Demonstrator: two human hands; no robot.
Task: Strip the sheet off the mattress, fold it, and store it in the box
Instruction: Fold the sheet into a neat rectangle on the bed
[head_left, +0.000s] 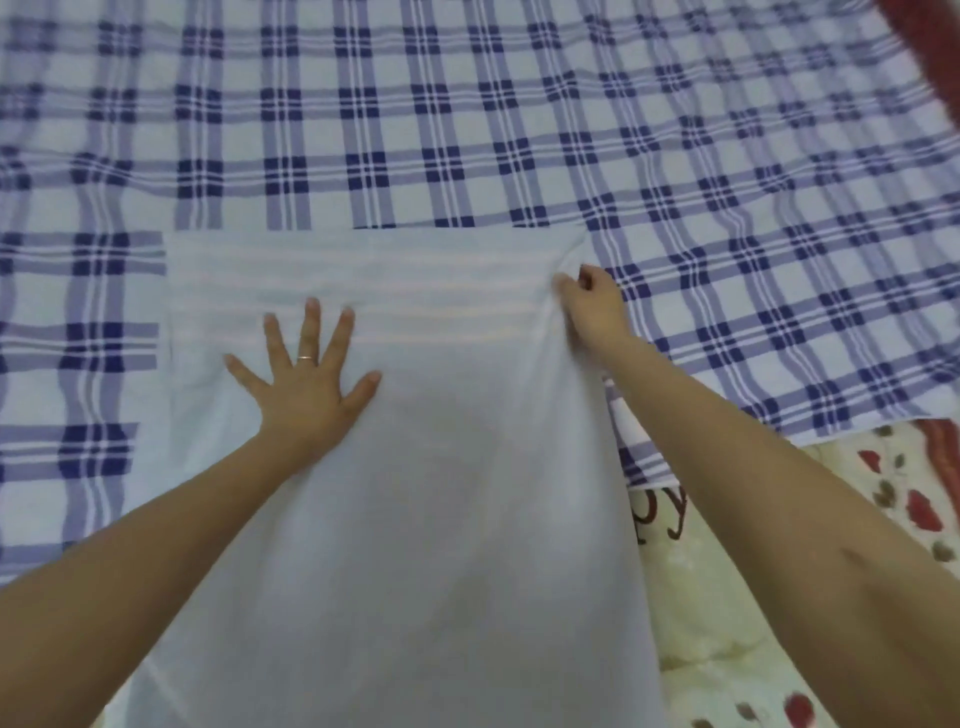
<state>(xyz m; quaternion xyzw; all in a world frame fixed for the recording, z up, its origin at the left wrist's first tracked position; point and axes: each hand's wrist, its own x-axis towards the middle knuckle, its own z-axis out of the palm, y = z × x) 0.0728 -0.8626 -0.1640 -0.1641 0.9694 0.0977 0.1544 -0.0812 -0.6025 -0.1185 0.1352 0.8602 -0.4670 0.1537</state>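
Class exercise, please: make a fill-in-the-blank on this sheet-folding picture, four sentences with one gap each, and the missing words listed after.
1. The left hand lies flat on the pale folded panel with its fingers ____.
2. One finger of that hand wears a ____.
3. The right hand pinches the panel at its ____ edge.
4. The checked sheet beyond the panel is white and ____.

Missing words: spread; ring; right; blue.

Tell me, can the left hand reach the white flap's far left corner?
Probably yes. The left hand lies flat on the flap, and only bare cloth lies between it and that corner.
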